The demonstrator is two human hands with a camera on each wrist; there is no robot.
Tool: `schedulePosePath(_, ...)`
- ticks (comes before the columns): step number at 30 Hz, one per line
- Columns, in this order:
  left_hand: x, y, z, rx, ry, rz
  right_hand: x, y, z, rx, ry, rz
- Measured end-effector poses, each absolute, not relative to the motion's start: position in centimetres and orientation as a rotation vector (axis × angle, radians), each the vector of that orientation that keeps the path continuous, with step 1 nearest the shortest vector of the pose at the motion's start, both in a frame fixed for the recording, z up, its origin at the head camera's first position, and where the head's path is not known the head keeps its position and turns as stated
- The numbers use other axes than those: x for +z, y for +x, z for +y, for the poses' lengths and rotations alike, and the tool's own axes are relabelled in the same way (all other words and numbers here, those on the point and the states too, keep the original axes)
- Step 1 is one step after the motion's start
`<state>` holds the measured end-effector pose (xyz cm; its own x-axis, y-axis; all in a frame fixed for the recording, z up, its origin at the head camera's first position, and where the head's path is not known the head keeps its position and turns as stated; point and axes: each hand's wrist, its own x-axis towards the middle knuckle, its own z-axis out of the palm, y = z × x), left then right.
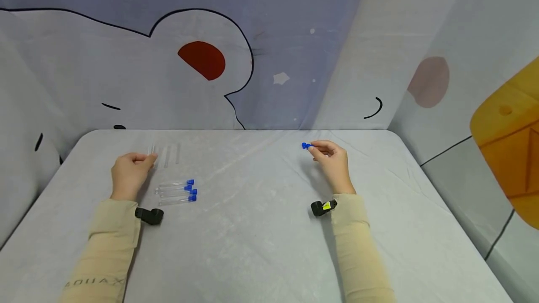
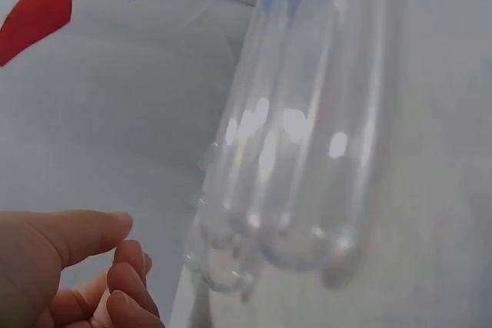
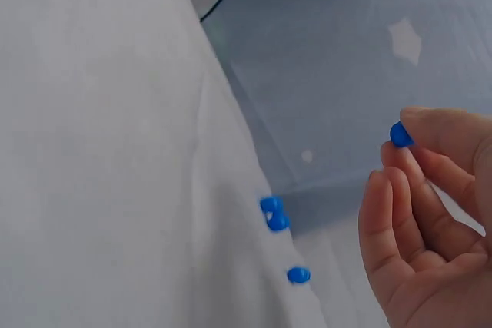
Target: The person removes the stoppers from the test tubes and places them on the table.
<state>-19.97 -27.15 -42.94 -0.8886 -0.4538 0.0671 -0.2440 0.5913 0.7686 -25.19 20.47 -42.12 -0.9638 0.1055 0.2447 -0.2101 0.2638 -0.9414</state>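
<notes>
Three capped tubes [image 1: 176, 191] lie near the left hand [image 1: 128, 174], loosely curled; the right hand [image 1: 332, 160] pinches one small blue cap [image 1: 306, 145].

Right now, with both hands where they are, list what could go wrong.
The blue cap sits pinched at the very fingertips of the right hand; it could slip and fall among the loose caps. The uncapped tubes by the left hand are round and clear, so a nudge may roll them into the capped tubes.

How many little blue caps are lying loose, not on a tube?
4: one blue cap pinched in the right hand, three loose caps on the table nearby. More may be hidden.
</notes>
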Motion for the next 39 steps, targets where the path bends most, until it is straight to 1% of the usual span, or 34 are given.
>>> schedulePosePath(7,-44.2,-20.0,-27.7,-1.162,0.657,-2.620,-42.4,-26.6,23.1,1.700,-0.158,-2.342)
schedulePosePath(14,-44.0,-19.9,-27.8,-1.152,0.678,-2.670,-42.5,-28.0,24.8,1.521,-0.375,-2.510)
schedulePosePath(28,-44.0,-20.1,-27.1,-1.098,0.608,-2.724,-42.9,-30.2,25.3,1.382,-0.525,-2.726)
schedulePosePath(39,-43.9,-20.1,-26.8,-1.110,0.616,-2.740,-43.0,-30.1,25.3,1.349,-0.533,-2.732)
